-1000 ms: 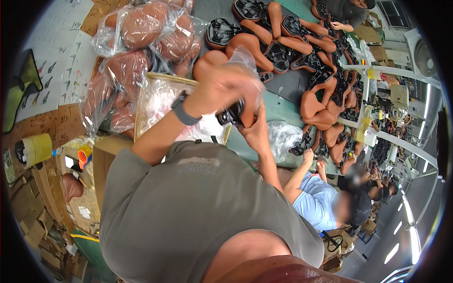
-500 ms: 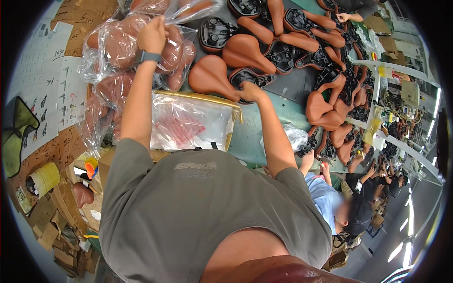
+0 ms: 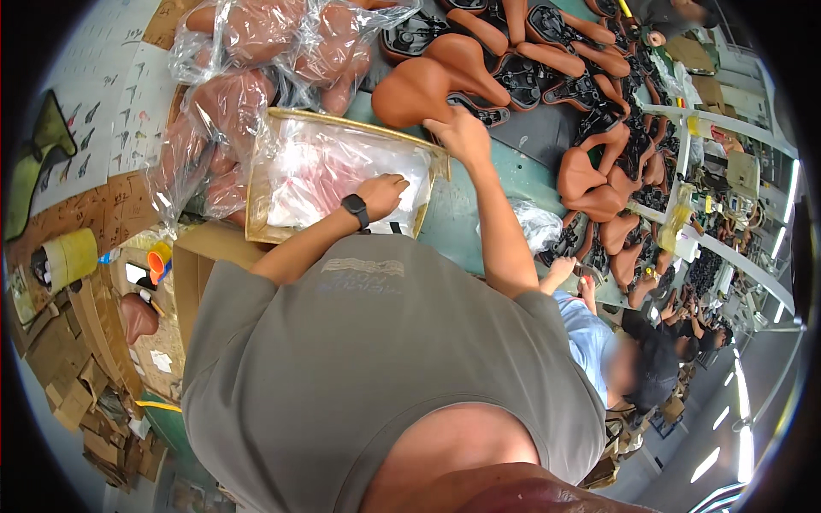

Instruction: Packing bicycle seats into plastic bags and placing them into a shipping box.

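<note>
My right hand point(image 3: 462, 137) is closed round the narrow nose of a brown bicycle saddle point(image 3: 412, 91), its smooth top facing up. My left hand point(image 3: 382, 197), with a dark watch on the wrist, rests on the clear plastic bags point(image 3: 312, 175) inside a shallow cardboard box point(image 3: 259, 192). Its fingers lie over the bags, with nothing visibly gripped. Beside the held saddle is another brown saddle point(image 3: 462, 64), and an upturned one point(image 3: 479, 111) shows its black underside. Bagged saddles point(image 3: 256, 38) are heaped beyond the box at the left.
Many loose saddles point(image 3: 590, 171) cover the far and right parts of the green table point(image 3: 470, 201). A crumpled clear bag point(image 3: 534, 224) lies near the right edge. A person in blue point(image 3: 581, 342) works at my right. An orange cup point(image 3: 159, 256) stands at lower left.
My left hand has left the bagged saddles and come down to the box of bags. My right hand now grips the brown saddle's nose, which has shifted slightly right.
</note>
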Motion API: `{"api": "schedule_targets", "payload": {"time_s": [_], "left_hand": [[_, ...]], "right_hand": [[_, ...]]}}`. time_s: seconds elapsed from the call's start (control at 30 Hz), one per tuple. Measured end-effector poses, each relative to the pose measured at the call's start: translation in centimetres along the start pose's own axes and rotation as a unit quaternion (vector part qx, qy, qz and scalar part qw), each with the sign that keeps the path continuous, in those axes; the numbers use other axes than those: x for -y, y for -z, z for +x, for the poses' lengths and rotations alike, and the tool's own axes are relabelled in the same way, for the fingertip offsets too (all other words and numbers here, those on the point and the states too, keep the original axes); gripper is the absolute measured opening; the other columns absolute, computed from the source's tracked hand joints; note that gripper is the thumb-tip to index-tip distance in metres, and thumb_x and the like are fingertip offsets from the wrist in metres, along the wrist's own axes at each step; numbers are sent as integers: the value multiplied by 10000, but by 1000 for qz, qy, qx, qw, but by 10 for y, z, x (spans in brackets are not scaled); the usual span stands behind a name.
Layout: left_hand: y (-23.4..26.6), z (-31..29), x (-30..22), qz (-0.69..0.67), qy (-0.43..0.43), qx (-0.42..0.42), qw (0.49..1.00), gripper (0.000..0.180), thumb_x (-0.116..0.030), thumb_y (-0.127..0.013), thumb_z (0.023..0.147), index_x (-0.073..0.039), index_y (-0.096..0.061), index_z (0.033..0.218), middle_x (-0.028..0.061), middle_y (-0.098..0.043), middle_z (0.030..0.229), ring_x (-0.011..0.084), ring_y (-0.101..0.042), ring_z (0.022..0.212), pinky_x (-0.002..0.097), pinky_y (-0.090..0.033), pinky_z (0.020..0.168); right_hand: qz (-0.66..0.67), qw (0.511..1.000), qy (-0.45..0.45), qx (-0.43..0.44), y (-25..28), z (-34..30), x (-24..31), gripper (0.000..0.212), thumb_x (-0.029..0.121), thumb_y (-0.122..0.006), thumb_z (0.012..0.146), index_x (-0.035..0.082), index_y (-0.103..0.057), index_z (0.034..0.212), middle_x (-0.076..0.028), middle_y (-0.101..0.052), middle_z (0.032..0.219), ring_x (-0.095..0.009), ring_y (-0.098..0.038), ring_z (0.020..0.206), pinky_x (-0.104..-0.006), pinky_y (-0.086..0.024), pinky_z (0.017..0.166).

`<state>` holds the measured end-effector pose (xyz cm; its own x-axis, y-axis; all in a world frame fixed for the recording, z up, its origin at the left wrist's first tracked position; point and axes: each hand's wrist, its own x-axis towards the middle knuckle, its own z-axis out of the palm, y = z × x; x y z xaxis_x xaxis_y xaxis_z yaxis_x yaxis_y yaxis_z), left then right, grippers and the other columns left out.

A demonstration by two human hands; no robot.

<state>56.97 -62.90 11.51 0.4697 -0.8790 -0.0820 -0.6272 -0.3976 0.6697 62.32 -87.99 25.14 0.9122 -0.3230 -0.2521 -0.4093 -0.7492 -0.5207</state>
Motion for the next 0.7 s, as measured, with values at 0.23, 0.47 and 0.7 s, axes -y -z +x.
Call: {"api": "schedule_targets", "payload": {"time_s": [0.23, 0.47, 0.7], "left_hand": [[-82, -67, 46, 165, -79, 98, 978, 674, -292, -760, 896, -32, -587, 1494, 179, -417, 1706, 331, -395, 1581, 547, -345, 1264], [-82, -42, -8, -3, 26, -74, 997, 359, -355, -736, 978, -9, -775, 891, 184, -762, 1040, 429, -726, 904, 567, -581, 888], [-120, 5, 6, 11, 320, -75, 944, 528, -526, -700, 1018, -31, -698, 1201, 233, -786, 1142, 430, -750, 1095, 532, -586, 938]], "right_hand": [[703, 699, -72, 111, 57, -253, -86, 652, 587, -651, 1049, -26, -619, 1271, -140, -685, 861, -206, -631, 636, -286, -470, 512], [603, 761, -238, -40, -16, -383, -66, 519, -10, -775, 898, 31, -533, 1355, -97, -702, 993, -225, -725, 715, -380, -623, 599], [521, 785, -333, -43, -140, -406, -140, 416, -27, -801, 860, 21, -648, 1243, -48, -712, 929, -200, -683, 716, -367, -563, 656]]}}
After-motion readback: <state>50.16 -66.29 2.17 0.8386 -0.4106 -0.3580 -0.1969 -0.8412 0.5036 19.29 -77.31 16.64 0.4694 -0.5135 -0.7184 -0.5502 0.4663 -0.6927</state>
